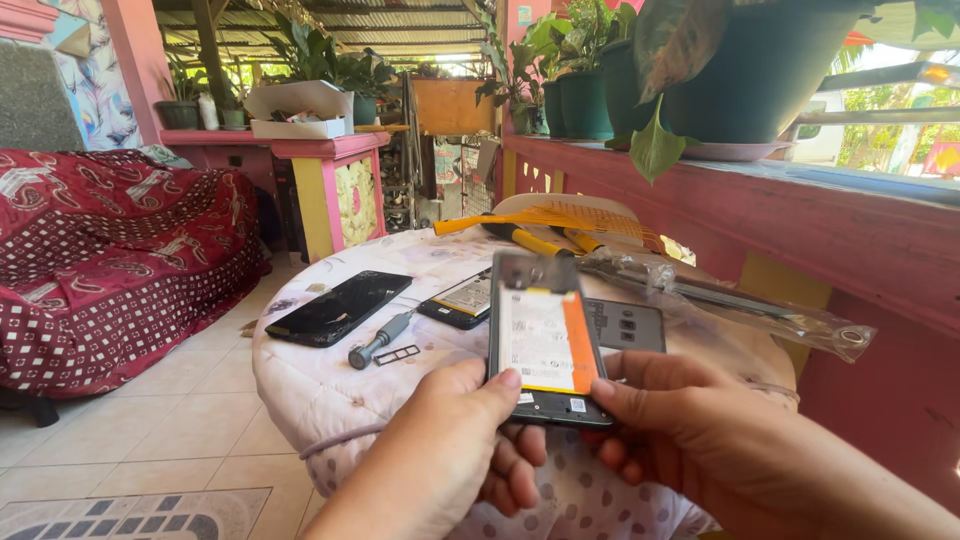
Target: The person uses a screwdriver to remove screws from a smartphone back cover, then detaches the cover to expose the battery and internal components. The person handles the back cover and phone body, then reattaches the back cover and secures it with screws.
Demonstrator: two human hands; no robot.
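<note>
An opened phone (541, 340) with its back removed shows a white and orange battery. Both hands hold it upright above the round table (300, 380). My left hand (455, 440) grips its lower left edge, thumb on the battery's corner. My right hand (690, 430) grips the lower right edge, thumb at the bottom corner. A grey back cover (628, 325) lies just behind the phone on the table.
On the table lie a black screen panel (338, 307), a small screwdriver (378, 341), a SIM tray (397, 354), another opened phone (460, 300), a clear plastic bag (720, 300) and a yellow racket-shaped swatter (560, 220). A pink ledge with potted plants (720, 70) runs at right; a red-covered sofa (110, 260) stands left.
</note>
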